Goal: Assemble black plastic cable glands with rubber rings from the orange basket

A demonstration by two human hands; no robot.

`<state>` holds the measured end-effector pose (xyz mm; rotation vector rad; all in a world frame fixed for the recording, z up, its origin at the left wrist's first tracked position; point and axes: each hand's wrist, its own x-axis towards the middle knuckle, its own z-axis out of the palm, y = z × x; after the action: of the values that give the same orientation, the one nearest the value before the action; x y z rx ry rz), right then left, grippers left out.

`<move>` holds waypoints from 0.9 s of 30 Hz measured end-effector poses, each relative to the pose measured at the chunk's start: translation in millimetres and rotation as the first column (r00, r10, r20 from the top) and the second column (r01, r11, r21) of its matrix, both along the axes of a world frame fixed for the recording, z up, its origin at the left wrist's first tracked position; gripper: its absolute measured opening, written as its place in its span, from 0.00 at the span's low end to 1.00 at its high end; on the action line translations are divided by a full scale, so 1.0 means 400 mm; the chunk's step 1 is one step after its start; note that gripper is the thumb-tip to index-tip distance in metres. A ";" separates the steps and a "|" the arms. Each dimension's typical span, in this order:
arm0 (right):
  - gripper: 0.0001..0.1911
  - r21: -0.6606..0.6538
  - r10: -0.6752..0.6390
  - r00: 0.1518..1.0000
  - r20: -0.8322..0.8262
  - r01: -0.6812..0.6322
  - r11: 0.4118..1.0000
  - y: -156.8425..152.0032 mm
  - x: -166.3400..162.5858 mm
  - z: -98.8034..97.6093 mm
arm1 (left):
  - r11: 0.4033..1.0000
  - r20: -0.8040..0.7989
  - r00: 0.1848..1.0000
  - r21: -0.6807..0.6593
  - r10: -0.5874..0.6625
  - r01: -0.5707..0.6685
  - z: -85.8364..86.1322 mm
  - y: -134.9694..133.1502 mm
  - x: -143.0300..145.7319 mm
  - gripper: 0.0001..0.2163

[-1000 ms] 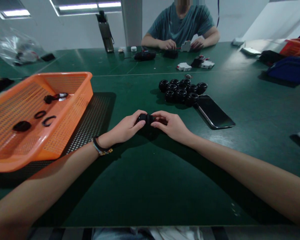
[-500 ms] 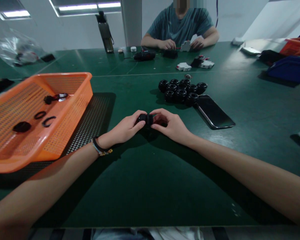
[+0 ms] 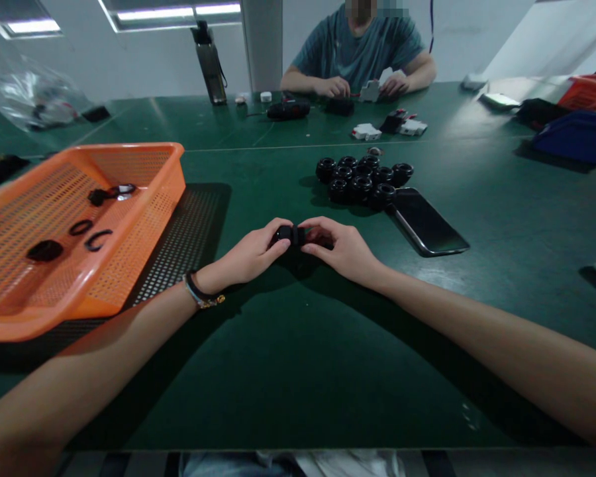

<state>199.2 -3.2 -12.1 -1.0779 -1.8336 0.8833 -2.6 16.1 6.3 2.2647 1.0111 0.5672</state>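
Note:
Between my two hands is a small black round part (image 3: 292, 234), held just above the green table (image 3: 298, 371). My left hand (image 3: 255, 255) pinches its left end between thumb and fingers. On the other end, the thumb and fingertips of my right hand (image 3: 345, 253) are closed. The part looks cylindrical with a band around it; its ends are partly hidden by my fingers. Beyond my right hand stands a cluster of several glossy black ring-shaped parts (image 3: 360, 186), and a smartphone (image 3: 428, 222) lies against them with its dark screen up.
An orange perforated basket (image 3: 151, 228) at the left holds a few black rings and parts. Across the table a person (image 3: 360, 63) handles white pieces. A dark bottle (image 3: 210, 66), a black tool (image 3: 288, 110) and a blue bin (image 3: 576, 136) stand farther back.
Both hands keep their hold on the black part, almost unmoved. The whole view has shifted very slightly.

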 end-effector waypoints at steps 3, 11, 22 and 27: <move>0.13 0.004 -0.013 1.000 0.015 0.013 1.000 -0.001 0.000 0.002 | 1.000 0.004 1.000 -0.001 -0.012 0.012 -0.001 0.001 0.000 0.17; 0.13 -0.006 -0.013 0.999 0.030 0.013 1.000 -0.002 -0.001 0.005 | 1.000 0.005 1.000 -0.008 -0.011 0.011 0.001 0.001 0.000 0.18; 0.13 0.003 -0.031 0.997 0.066 0.031 1.000 0.000 0.000 0.006 | 1.000 -0.001 1.000 0.003 -0.019 0.019 0.002 0.003 0.002 0.18; 0.12 0.029 -0.046 0.995 0.088 0.044 0.999 -0.001 0.001 0.008 | 1.000 -0.002 1.000 0.011 -0.023 0.023 0.000 0.003 0.002 0.19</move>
<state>199.6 -3.5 -8.8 -1.1534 -1.8812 0.7931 -2.0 17.4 6.1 2.2843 0.9838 0.5621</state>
